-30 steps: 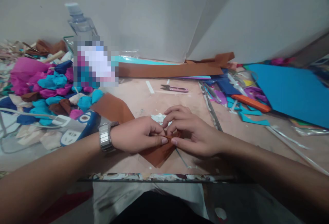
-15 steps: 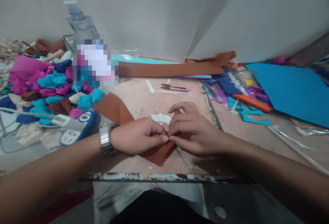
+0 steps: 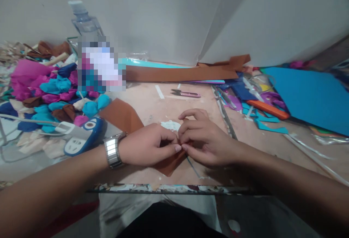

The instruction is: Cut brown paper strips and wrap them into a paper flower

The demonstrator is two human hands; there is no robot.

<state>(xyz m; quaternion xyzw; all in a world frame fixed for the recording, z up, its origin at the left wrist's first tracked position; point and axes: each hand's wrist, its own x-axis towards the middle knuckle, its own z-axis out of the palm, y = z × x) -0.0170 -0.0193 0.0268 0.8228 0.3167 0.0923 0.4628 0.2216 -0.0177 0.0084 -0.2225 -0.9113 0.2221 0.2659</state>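
Note:
A brown paper strip [image 3: 122, 114] runs across the tabletop from the left and passes beneath my hands, with a pointed end showing below them. My left hand [image 3: 151, 145], wearing a metal watch [image 3: 112, 151], has its thumb and curled fingers closed on the strip. Facing it, my right hand [image 3: 203, 138] pinches the same paper, thumb and fingertips meeting the left thumb tip. The folded bit between the fingertips is mostly hidden. Just behind the fingers lies a white round patch [image 3: 170, 125], partly covered.
Pink-handled thread snips [image 3: 187, 93] lie beyond my hands. On the left are bunched coloured paper pieces [image 3: 57, 85], a blue-and-white power socket [image 3: 83, 136] and a clear bottle [image 3: 87, 23]. An orange cutter knife [image 3: 268, 109] and blue sheet [image 3: 308, 99] are at right. A long brown strip [image 3: 180, 73] lies at the back.
My left hand has shifted slightly to the right, its thumb moving along the paper. The right hand stays nearly in place, its fingertips still pinched.

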